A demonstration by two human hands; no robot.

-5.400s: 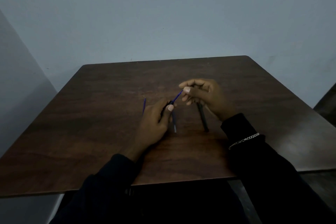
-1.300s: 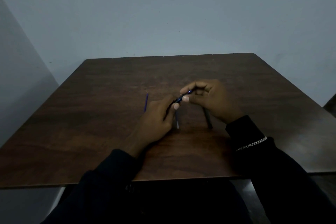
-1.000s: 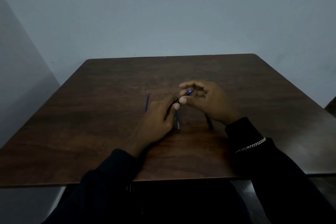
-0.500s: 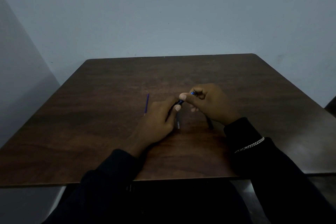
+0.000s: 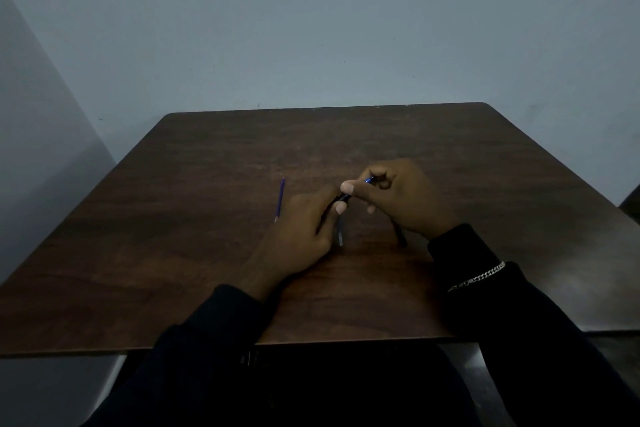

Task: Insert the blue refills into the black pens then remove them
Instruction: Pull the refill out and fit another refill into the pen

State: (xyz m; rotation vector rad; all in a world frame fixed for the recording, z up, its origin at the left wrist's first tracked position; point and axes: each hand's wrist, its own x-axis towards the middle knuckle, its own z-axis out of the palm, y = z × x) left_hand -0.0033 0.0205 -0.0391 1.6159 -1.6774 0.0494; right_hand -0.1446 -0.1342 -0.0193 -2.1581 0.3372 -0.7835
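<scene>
A wall (image 5: pixel 311 28) stood behind the table (image 5: pixel 173 270). On the table's left part lay a loose refill (image 5: pixel 280 199), blue and thin, running nearly straight away from the person, just left of the left hand (image 5: pixel 301 229) and not touching it.

The left hand rested low over the table with its fingers curled round a pen (image 5: pixel 343 198); only a short black stretch of the pen showed past the thumb, pointing up and right.

From that black end a second refill (image 5: pixel 369 180) ran on into the right hand (image 5: pixel 405 201). How deep it sat in the pen could not be told.

Below the meeting hands a thin pale piece (image 5: pixel 340 235) lay on the table; whether it was a pen or a refill could not be told.

The right hand pinched the second refill between thumb and forefinger, its other fingers folded in, with the blue tip showing at the knuckles.

Under the right wrist the dark end of another pen (image 5: pixel 401 240) lay on the table.

A bracelet (image 5: pixel 479 277) sat over the dark right sleeve (image 5: pixel 519 322).
</scene>
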